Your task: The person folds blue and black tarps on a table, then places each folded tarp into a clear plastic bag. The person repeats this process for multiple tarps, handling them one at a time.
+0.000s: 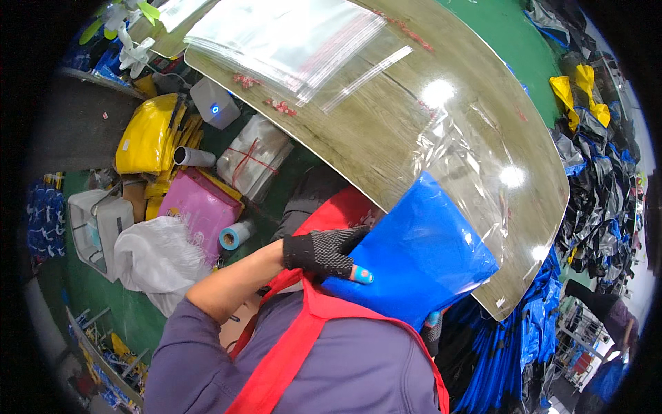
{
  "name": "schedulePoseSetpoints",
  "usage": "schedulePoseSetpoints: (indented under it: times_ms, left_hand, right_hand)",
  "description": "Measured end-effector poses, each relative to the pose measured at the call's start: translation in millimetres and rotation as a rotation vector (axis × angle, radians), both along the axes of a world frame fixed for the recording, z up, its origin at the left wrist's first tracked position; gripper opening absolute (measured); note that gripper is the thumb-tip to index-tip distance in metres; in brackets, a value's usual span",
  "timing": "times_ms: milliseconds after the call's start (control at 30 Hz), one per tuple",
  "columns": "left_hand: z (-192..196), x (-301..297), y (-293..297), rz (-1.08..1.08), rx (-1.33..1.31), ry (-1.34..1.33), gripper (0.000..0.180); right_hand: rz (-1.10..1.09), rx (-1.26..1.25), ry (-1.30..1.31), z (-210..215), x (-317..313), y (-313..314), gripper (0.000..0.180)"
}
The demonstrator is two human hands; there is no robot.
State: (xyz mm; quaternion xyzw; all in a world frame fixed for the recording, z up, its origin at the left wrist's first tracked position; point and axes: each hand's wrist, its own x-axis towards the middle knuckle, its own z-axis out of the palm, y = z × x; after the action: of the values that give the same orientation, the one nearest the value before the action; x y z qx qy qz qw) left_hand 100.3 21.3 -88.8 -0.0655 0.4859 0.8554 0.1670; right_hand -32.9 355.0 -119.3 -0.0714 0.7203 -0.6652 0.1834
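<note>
A flat, folded piece of shiny blue material (420, 248) is held at a tilt in front of my chest, over the table's near edge. My left hand (325, 252), in a black dotted fingerless glove, grips its left side, with the thumb on top and the fingers mostly hidden. My right hand (432, 328) is at its lower right edge; only a thumb and some glove show, the rest lying behind the blue piece. Beyond its upper edge, a crinkled clear plastic bag (460, 148) rests on the table. I cannot tell whether the blue piece is partly inside it.
The wood-pattern table (372, 131) bears a stack of clear bags (283, 41) and red scraps (281, 107). Yellow folded bags (147, 134), a pink package (196, 207) and a white bin (100, 228) stand left. Blue folded goods (507, 345) hang right. A person (610, 317) is far right.
</note>
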Motion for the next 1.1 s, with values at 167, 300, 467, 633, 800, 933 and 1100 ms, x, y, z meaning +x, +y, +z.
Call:
schedulePoseSetpoints:
  times_ms: [167, 300, 467, 633, 800, 933, 1100]
  left_hand:
    - [-5, -10, -5, -0.040, 0.051, -0.113, 0.090]
    - [5, 3, 6, 0.146, -0.132, -0.076, 0.108]
    - [12, 2, 13, 0.051, -0.421, -0.238, 0.104]
    - [12, -36, -10, 0.029, -0.446, -0.172, 0.085]
    - [20, -58, -9, 0.056, 0.059, -0.007, 0.085]
    - [27, -59, -2, -0.260, -0.163, -0.171, 0.097]
    - [19, -66, -11, 0.065, 0.004, -0.293, 0.092]
  right_hand:
    - [0.055, -0.150, -0.366, 18, 10, -12, 0.084]
    - [0.046, 0.058, -0.484, 19, 37, -11, 0.078]
    - [-0.032, 0.161, -0.593, 2, 53, -19, 0.071]
    - [-0.003, 0.002, -0.547, 17, 50, -22, 0.068]
    - [0.381, 0.101, -0.404, 57, 10, -25, 0.073]
    - [0.040, -0.099, -0.313, 70, -3, -53, 0.052]
    - [0.104, -0.044, -0.241, 62, 17, -66, 0.051]
